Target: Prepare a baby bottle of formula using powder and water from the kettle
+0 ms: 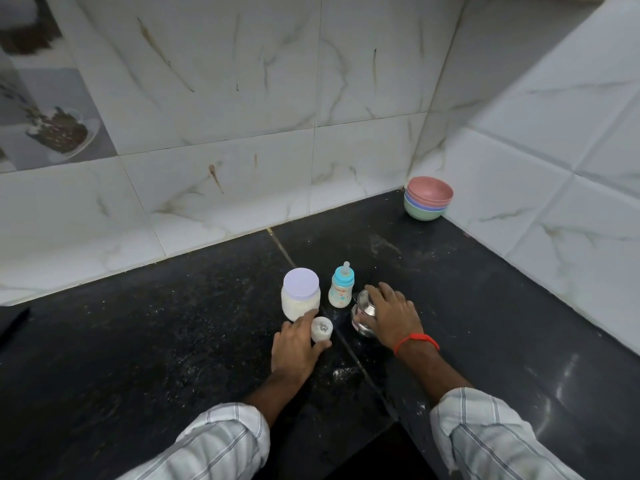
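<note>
- The desk (173,341), a dark speckled stone surface, is bounded by tiled walls at the back and on the right; white specks, likely spilled powder, are scattered over it.
- A stack of bowls (428,198) is set in the far right corner of the desk, well apart from everything else.
- The powder jar (300,298), lidded and holding white powder, is stood near the middle of the desk, just left of a seam in the stone.
- The right hand (391,315) is laid over a small steel vessel (363,315), fingers curled round its top and side; it is judged to be the kettle, though this cannot be confirmed.
- The left hand (296,344) is wrapped round a small white cup (322,329), pinched between thumb and fingers, just in front of the jar.
- The baby bottle (341,289) is stood upright between jar and vessel, its blue collar and teat fitted; pale liquid appears to be inside.
- The step in hand is judged to be late: things seem to be gathered or set down after mixing.
- If the cup is the bottle's cap, the next move calls for it to be lifted, turned over and pressed squarely over the teat.
</note>
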Action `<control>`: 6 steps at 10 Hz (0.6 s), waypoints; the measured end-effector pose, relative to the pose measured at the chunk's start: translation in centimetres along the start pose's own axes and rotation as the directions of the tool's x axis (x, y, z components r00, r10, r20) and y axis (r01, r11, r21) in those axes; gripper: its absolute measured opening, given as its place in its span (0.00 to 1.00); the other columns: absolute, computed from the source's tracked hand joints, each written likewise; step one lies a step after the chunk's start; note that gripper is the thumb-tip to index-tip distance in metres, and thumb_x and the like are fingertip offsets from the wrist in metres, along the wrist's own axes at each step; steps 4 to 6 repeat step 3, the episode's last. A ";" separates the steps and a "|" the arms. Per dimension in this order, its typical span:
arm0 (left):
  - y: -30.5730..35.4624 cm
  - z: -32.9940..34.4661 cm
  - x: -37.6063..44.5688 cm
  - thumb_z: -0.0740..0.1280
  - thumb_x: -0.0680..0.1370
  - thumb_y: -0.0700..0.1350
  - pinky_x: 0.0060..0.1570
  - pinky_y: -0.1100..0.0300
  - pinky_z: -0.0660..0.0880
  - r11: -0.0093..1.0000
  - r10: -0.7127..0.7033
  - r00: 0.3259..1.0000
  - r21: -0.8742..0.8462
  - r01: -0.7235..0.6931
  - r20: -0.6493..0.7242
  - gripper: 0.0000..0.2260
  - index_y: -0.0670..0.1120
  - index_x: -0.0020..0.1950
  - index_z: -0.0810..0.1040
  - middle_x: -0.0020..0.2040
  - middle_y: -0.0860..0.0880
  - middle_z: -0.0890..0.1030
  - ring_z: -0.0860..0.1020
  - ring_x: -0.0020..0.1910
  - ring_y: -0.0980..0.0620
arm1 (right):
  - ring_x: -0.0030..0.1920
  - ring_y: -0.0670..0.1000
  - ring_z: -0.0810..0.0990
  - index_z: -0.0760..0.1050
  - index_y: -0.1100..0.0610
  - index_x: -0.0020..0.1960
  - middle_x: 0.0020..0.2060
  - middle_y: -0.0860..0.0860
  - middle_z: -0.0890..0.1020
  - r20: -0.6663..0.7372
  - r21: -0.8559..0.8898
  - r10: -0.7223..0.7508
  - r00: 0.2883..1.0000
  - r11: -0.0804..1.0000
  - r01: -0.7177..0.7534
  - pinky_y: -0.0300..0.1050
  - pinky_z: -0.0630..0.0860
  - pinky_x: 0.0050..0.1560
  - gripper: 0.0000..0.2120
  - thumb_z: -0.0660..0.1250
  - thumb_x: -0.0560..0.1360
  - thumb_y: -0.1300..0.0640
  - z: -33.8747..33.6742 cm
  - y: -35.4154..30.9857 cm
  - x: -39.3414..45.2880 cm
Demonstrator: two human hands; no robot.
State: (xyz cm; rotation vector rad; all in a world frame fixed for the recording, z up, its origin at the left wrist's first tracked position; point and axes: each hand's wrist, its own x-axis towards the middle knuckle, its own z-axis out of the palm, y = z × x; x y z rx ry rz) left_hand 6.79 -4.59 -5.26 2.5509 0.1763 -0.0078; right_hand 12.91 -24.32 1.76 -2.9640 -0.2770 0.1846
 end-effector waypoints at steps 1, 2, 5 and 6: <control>-0.5 -0.4 -0.8 0.75 0.76 0.57 0.68 0.50 0.73 0.998 0.063 0.998 0.007 -0.063 -0.027 0.38 0.53 0.82 0.61 0.77 0.52 0.72 0.74 0.71 0.48 | 0.79 0.59 0.59 0.57 0.46 0.80 0.82 0.55 0.56 -0.022 -0.036 -0.007 1.000 0.999 0.006 0.60 0.66 0.75 0.36 0.62 0.78 0.34 -0.1 -0.5 -0.9; -1.3 -0.6 -1.3 0.75 0.76 0.56 0.68 0.51 0.74 0.990 0.143 0.988 0.010 -0.143 -0.059 0.38 0.52 0.82 0.61 0.78 0.51 0.70 0.74 0.70 0.48 | 0.77 0.59 0.62 0.59 0.47 0.79 0.80 0.55 0.58 -0.081 -0.030 -0.003 0.997 1.000 0.000 0.58 0.65 0.74 0.34 0.62 0.78 0.35 0.0 -0.7 -2.2; -1.8 -0.9 -1.6 0.75 0.76 0.57 0.63 0.50 0.77 0.975 0.219 0.971 0.062 -0.214 -0.099 0.36 0.52 0.80 0.66 0.75 0.49 0.72 0.76 0.66 0.46 | 0.75 0.59 0.64 0.63 0.48 0.77 0.79 0.54 0.62 -0.179 -0.019 -0.007 0.984 1.000 0.003 0.57 0.66 0.72 0.30 0.62 0.79 0.37 0.0 -1.2 -3.2; -1.8 -0.9 -1.6 0.75 0.76 0.57 0.63 0.50 0.77 0.975 0.219 0.971 0.062 -0.214 -0.099 0.36 0.52 0.80 0.66 0.75 0.49 0.72 0.76 0.66 0.46 | 0.75 0.59 0.64 0.63 0.48 0.77 0.79 0.54 0.62 -0.179 -0.019 -0.007 0.984 1.000 0.003 0.57 0.66 0.72 0.30 0.62 0.79 0.37 0.0 -1.2 -3.2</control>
